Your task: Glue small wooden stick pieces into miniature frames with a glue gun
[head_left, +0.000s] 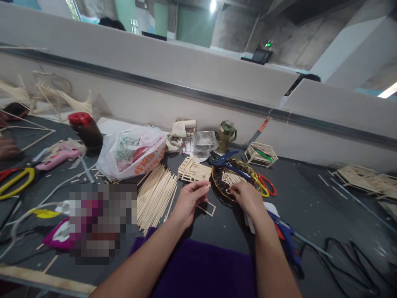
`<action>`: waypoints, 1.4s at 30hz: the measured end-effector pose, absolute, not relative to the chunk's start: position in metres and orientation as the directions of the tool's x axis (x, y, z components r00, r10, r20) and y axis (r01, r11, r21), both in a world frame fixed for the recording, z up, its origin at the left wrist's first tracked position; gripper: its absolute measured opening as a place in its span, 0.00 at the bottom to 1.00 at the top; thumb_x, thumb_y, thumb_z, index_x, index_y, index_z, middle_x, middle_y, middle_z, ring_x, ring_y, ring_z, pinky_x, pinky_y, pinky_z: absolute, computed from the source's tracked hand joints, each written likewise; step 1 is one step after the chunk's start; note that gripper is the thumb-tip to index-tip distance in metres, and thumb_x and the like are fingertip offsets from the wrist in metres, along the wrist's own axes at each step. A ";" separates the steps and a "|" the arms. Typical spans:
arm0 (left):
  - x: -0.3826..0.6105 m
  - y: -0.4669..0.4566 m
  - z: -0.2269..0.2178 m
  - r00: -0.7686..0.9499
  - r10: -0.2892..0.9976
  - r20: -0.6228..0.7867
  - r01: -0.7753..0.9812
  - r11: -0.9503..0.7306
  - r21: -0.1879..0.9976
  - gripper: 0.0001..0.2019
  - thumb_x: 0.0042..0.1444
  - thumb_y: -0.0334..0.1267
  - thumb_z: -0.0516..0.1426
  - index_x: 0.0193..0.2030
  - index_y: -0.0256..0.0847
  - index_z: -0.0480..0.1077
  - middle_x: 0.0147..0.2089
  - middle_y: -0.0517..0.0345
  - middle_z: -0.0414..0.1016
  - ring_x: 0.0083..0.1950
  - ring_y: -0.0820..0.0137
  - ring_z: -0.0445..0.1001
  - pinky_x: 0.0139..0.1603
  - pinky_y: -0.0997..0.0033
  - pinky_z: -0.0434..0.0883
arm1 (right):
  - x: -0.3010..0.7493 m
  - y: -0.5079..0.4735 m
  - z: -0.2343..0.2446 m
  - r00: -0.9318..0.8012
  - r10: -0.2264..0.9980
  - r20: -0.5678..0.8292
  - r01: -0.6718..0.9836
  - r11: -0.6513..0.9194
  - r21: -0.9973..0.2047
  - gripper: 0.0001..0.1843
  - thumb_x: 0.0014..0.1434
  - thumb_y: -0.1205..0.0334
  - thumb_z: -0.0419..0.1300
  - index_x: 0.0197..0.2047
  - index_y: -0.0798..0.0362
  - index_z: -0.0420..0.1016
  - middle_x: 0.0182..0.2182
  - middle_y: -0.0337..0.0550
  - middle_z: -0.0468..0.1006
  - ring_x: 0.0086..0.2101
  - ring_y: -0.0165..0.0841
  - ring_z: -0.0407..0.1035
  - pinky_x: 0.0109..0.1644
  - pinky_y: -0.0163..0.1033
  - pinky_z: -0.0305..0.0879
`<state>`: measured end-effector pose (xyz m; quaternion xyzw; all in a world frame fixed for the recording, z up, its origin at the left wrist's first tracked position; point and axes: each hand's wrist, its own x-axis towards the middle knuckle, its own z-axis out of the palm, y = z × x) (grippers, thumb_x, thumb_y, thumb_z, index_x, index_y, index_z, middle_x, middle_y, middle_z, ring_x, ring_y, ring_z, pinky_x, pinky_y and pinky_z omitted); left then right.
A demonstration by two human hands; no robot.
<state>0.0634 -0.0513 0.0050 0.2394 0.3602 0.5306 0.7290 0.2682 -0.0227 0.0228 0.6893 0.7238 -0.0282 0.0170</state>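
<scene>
My left hand (190, 203) is closed in a pinch, a tiny pale wooden piece (209, 186) just showing at the fingertips. Below those fingers, a small rectangular stick frame (211, 209) lies on the dark table. My right hand (249, 199) reaches to the near edge of a round dark basket (216, 185) with a yellow rim. Its fingers are bent together by short cut wooden pieces (233, 178); what they grip, if anything, is hidden. Just behind my left hand sits a stick-built model (192, 169). A bundle of long wooden sticks (157, 194) lies to its left.
Blue cutters (226, 159) rest on the basket, with red-and-yellow-handled scissors (267, 185) beside it. A blue glue gun (287, 238) and black cable (350, 265) lie right. A plastic bag (132, 153) and a red-lidded bottle (85, 131) stand left. Another person's hand (8, 148) is at far left.
</scene>
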 end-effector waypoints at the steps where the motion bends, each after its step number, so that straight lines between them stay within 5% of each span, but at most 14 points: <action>1: 0.064 -0.051 0.005 0.182 0.945 -0.270 -0.601 0.325 0.731 0.14 0.41 0.38 0.69 0.37 0.37 0.78 0.31 0.60 0.74 0.26 0.80 0.68 0.31 0.78 0.69 | 0.267 -0.022 0.022 -0.058 0.997 -0.060 0.998 0.057 -0.015 0.10 0.58 0.65 0.56 0.33 0.49 0.80 0.36 0.46 0.81 0.40 0.38 0.71 0.35 0.36 0.54; 9: 0.064 -0.052 0.007 0.176 0.952 -0.251 -0.575 0.306 0.759 0.13 0.42 0.38 0.69 0.36 0.37 0.78 0.32 0.59 0.73 0.27 0.80 0.68 0.31 0.78 0.68 | 0.266 -0.025 0.023 -0.011 0.999 0.038 0.998 0.014 -0.068 0.11 0.57 0.63 0.54 0.27 0.52 0.75 0.31 0.47 0.78 0.36 0.39 0.70 0.33 0.38 0.55; 12: 0.064 -0.053 0.011 0.154 0.963 -0.223 -0.541 0.271 0.796 0.13 0.43 0.38 0.68 0.36 0.37 0.78 0.31 0.59 0.74 0.28 0.79 0.68 0.31 0.78 0.67 | 0.263 -0.035 0.030 0.070 0.985 0.160 0.903 0.006 -0.429 0.07 0.56 0.61 0.56 0.28 0.51 0.72 0.26 0.40 0.75 0.29 0.34 0.68 0.32 0.36 0.56; 15: 0.065 -0.055 0.015 0.127 0.974 -0.186 -0.504 0.224 0.834 0.12 0.43 0.38 0.67 0.36 0.37 0.79 0.32 0.57 0.75 0.30 0.77 0.69 0.32 0.78 0.67 | 0.250 -0.050 0.037 0.112 0.971 0.213 0.596 0.106 -0.796 0.07 0.56 0.56 0.59 0.31 0.50 0.71 0.24 0.36 0.72 0.26 0.30 0.64 0.31 0.35 0.58; 18: 0.065 -0.057 0.018 0.111 0.979 -0.168 -0.475 0.201 0.857 0.11 0.44 0.38 0.67 0.35 0.38 0.79 0.32 0.55 0.76 0.31 0.75 0.69 0.33 0.76 0.68 | 0.229 -0.063 0.039 0.135 0.976 0.174 0.279 0.131 -0.951 0.09 0.55 0.55 0.62 0.35 0.51 0.71 0.29 0.37 0.72 0.28 0.30 0.64 0.32 0.34 0.59; 29: 0.066 -0.060 0.024 0.114 0.977 -0.179 -0.489 0.212 0.846 0.10 0.42 0.38 0.68 0.33 0.38 0.78 0.32 0.55 0.76 0.30 0.74 0.71 0.33 0.75 0.69 | 0.204 -0.072 0.030 0.134 0.991 0.023 -0.017 0.026 -1.000 0.12 0.52 0.55 0.66 0.38 0.51 0.77 0.30 0.38 0.76 0.29 0.29 0.65 0.32 0.34 0.60; 42: 0.068 -0.061 0.020 0.160 0.969 -0.188 -0.475 0.242 0.846 0.10 0.43 0.37 0.67 0.34 0.38 0.79 0.34 0.55 0.78 0.31 0.75 0.71 0.34 0.75 0.68 | 0.202 -0.073 0.033 0.086 0.991 0.101 0.023 0.100 -0.995 0.10 0.52 0.56 0.66 0.36 0.51 0.77 0.32 0.40 0.78 0.34 0.33 0.70 0.40 0.38 0.64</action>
